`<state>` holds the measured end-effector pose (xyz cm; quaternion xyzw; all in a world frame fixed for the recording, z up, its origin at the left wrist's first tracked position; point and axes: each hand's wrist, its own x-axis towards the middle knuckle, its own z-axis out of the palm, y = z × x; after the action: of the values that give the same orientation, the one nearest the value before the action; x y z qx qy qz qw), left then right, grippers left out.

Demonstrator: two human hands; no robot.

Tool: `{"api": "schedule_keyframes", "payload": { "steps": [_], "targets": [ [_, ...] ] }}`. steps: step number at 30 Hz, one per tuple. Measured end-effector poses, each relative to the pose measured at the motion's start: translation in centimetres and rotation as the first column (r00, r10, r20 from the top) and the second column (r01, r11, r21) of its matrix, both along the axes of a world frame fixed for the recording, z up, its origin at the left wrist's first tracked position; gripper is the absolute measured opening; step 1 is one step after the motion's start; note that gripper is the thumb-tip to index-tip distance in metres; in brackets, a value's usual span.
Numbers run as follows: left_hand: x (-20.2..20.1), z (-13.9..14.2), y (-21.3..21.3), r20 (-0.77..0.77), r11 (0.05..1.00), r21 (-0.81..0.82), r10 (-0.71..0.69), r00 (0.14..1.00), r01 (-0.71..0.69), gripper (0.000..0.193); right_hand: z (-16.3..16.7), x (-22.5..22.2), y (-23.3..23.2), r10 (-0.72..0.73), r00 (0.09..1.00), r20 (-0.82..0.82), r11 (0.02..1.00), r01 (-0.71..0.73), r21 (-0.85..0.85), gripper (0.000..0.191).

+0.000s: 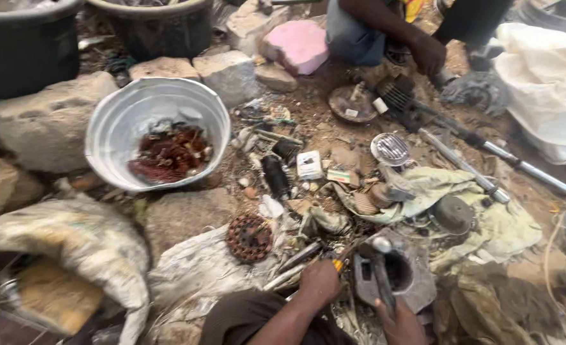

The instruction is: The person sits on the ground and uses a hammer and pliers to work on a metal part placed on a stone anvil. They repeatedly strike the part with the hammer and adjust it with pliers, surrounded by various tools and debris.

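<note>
My left hand (319, 281) is closed around a tool with an orange handle (338, 264), and my right hand (401, 321) is closed around a hammer (381, 268) whose head sits on top of the grey metal motor case (403, 273). The motor case lies on the dirty ground just in front of me, between my two hands. Near it are a round rusty part (249, 237) on a white sack, a metal bowl (120, 121) with copper wire bits (171, 153) inside, and another person's hand (428, 54) far across.

One head camera looks steeply down and forward over cluttered ground (308, 115), hands (321, 281) close at the bottom edge.
</note>
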<state>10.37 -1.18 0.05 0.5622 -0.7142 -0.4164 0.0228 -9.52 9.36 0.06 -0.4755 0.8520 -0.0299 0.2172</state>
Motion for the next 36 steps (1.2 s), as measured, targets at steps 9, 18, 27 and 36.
{"api": "schedule_keyframes", "payload": {
  "steps": [9,18,27,36],
  "targets": [
    [0.0,-0.5,-0.2,-0.024,0.995,0.084,-0.055,0.998,0.057,0.041,-3.5,-5.2,10.4,0.523,0.852,-0.026,0.829,-0.516,-0.218,0.049],
    [-0.2,4.8,0.5,-0.053,0.990,0.030,-0.135,0.989,0.136,0.030,2.2,-3.0,8.2,-0.094,0.993,0.070,0.920,0.114,-0.375,0.052],
    [0.2,8.9,0.8,-0.126,0.981,0.007,-0.191,0.974,0.193,0.044,7.5,-0.7,-4.6,-0.161,0.248,0.955,0.697,0.713,-0.068,0.036],
    [-0.2,6.1,1.1,-0.239,0.976,-0.146,-0.195,0.951,0.164,0.021,7.1,0.4,-4.7,-0.016,0.227,0.974,0.658,0.736,-0.161,0.028]
  ]
}}
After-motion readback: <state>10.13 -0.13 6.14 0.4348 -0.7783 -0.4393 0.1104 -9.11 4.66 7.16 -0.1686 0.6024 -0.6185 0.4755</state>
